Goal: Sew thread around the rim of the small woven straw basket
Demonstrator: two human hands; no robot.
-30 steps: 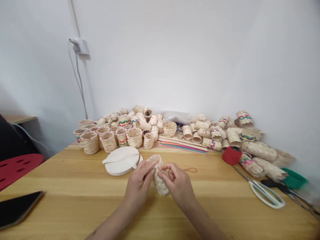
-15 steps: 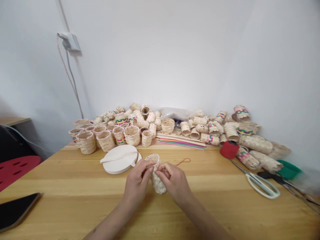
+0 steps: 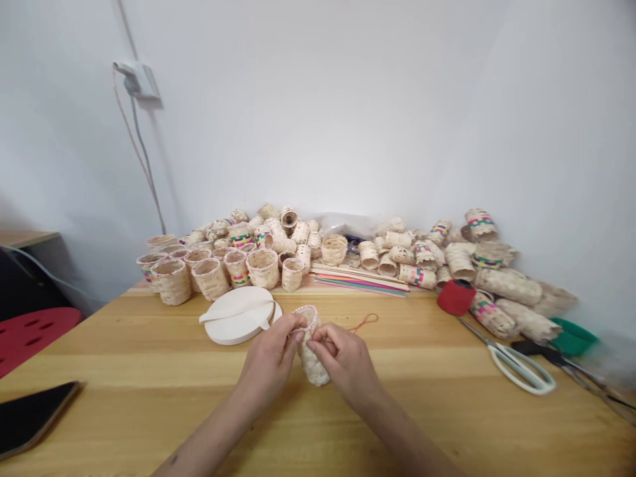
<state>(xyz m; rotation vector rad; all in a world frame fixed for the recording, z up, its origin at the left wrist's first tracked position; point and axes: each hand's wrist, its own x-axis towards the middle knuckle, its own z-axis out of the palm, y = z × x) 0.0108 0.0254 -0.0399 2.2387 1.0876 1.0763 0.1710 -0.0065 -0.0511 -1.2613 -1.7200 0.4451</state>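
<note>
A small woven basket (image 3: 314, 366) stands tilted on the wooden table between my hands, its rim wrapped in reddish thread. My left hand (image 3: 278, 341) pinches the near left side of that rim between thumb and fingers. Fingers closed, my right hand (image 3: 338, 348) is at the basket's right side, close to the rim, pinching something too small to make out. A loop of orange-red thread (image 3: 366, 320) lies on the table just beyond my right hand.
White tape rolls (image 3: 238, 317) lie left of the basket. Rimmed baskets (image 3: 171, 281) and a pile of woven tubes line the wall. Coloured strips (image 3: 360, 283), a red thread spool (image 3: 456, 297), scissors (image 3: 521, 369) and a green dish (image 3: 574, 336) are rightward; a phone (image 3: 34, 414) lies left.
My left hand has shifted very slightly, its thumb a little higher at the rim. My right hand and the basket have barely moved.
</note>
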